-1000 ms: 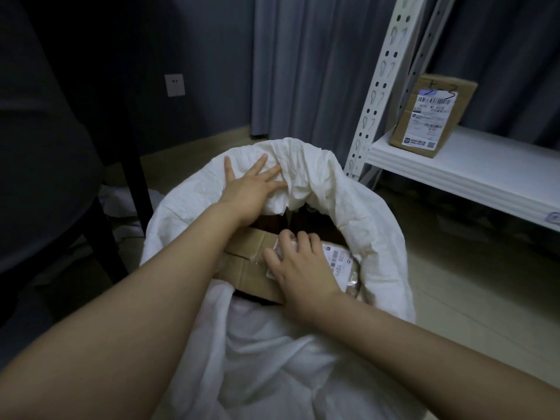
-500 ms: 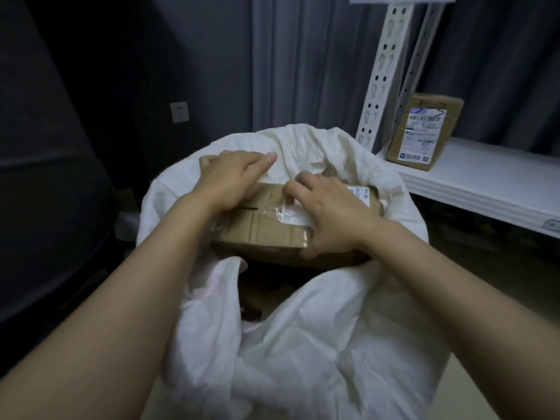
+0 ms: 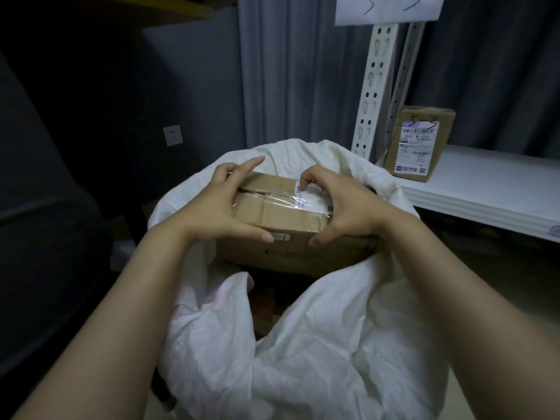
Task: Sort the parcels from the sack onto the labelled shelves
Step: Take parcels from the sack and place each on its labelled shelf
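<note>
A taped brown cardboard parcel (image 3: pixel 281 216) with a white shipping label sits raised in the mouth of the white sack (image 3: pixel 318 344). My left hand (image 3: pixel 224 204) grips its left end, thumb on the front face and fingers over the top. My right hand (image 3: pixel 342 207) grips the right end the same way, covering most of the label. More brown parcels show dimly deeper in the sack. A white shelf (image 3: pixel 485 189) stands at the right, with a handwritten paper label (image 3: pixel 388 9) fixed to the level above.
A second labelled cardboard parcel (image 3: pixel 419 144) stands on the shelf beside the perforated white upright (image 3: pixel 374 95). Grey curtains hang behind. A dark chair (image 3: pixel 45 207) fills the left side. A wall socket (image 3: pixel 172 135) sits low on the wall.
The parcel has come up out of the sack. My left hand left the sack's rim and took the parcel's left end; my right hand shifted to its right end.
</note>
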